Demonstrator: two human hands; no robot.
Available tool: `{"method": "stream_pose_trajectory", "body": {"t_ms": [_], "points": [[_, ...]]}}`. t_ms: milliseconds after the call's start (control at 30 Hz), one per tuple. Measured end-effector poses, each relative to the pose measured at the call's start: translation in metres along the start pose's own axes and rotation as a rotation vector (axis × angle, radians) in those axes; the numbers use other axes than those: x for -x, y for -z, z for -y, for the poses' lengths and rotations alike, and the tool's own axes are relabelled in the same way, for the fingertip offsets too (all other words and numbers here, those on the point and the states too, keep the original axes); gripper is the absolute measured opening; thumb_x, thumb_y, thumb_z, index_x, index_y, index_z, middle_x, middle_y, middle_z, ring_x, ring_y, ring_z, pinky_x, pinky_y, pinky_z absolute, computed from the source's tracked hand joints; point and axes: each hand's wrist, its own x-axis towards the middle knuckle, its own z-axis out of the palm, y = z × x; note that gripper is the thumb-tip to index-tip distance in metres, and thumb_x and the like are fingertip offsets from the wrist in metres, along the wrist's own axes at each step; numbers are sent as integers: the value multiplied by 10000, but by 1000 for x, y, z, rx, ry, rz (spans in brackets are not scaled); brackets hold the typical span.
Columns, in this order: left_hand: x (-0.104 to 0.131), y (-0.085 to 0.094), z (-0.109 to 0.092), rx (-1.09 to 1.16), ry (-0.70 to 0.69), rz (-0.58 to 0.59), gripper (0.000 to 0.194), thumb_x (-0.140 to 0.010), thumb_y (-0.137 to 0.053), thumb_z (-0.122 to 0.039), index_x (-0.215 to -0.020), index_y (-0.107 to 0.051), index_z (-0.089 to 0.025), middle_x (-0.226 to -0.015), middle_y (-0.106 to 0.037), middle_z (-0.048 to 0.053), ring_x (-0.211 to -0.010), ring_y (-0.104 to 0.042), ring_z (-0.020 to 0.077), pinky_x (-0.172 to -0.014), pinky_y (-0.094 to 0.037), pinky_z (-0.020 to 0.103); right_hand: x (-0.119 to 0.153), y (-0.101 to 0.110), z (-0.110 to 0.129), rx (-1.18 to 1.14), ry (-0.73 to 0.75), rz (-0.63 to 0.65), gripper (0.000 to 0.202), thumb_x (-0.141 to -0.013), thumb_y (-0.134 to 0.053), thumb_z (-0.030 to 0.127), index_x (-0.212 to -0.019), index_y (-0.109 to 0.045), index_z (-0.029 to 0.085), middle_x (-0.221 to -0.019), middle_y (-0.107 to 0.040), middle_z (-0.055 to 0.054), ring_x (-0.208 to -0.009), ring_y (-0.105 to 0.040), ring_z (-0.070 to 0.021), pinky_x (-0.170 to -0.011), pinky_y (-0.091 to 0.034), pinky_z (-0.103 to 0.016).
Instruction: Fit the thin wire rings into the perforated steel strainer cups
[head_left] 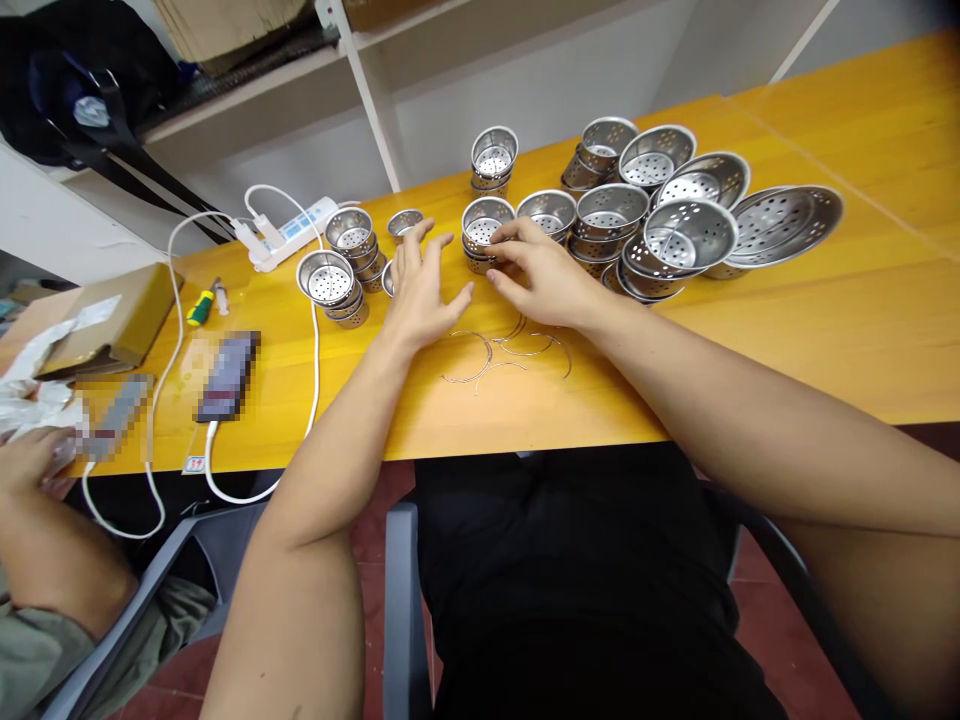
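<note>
My right hand (541,272) reaches to a short stack of perforated metal cups (478,238), its fingertips at the right side of the stack. Whether they press on the metal is hard to make out. My left hand (421,290) hovers with fingers spread beside a small perforated cup (406,222); another small cup is mostly hidden behind that hand. Several thin curved wires (480,372) lie on the table between my forearms and the stacks.
Stacked strainer cups (684,240) crowd the right, with more cup stacks (328,280) to the left. A power strip (294,235), white cables, a phone (229,375), a screwdriver (201,308) and a cardboard box (120,325) lie further left. Another person's hand (30,460) rests at the table's left edge.
</note>
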Motion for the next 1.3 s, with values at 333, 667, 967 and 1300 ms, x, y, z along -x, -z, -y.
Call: {"method": "stream_pose_trajectory", "body": {"t_ms": [333, 667, 967, 1300], "points": [[-6, 3, 12, 39, -6, -22, 1094, -909, -966, -765, -1768, -463, -311, -1952, -525, 201, -1907, -439, 430, -1640, -240, 634, 4, 10, 33, -24, 110, -19, 388, -1175, -659, 475, -1464, -868, 322, -1566, -747, -184, -1533, -701, -489, -1370, -547, -762], [-7, 8, 4, 45, 34, -164, 979, -939, -963, -656, -1733, -466, -371, -1831, -599, 139, -1875, -487, 412, -1627, -332, 640, 11, 31, 51, -50, 58, -3, 336, -1141, -692, 432, -1436, -847, 383, -1526, -782, -143, -1294, -777, -440, -1176, -642, -678], [-7, 4, 13, 55, 61, -230, 967, -931, -903, -483, -1737, -385, -362, -1814, -569, 146, -1836, -516, 394, -1639, -302, 608, 16, 19, 27, -50, 308, 629, 293, -1095, -796, 394, -1333, -939, 299, -1382, -787, -143, -1209, -804, -346, -1059, -651, -494], [-10, -5, 34, 92, -70, -246, 917, -977, -918, -587, -1705, -416, -345, -1757, -604, 144, -1762, -576, 395, -1600, -372, 614, 15, 9, 43, 181, 198, 675, 211, -1142, -639, 218, -1083, -842, 220, -1203, -848, -109, -961, -760, -257, -759, -450, -358]]}}
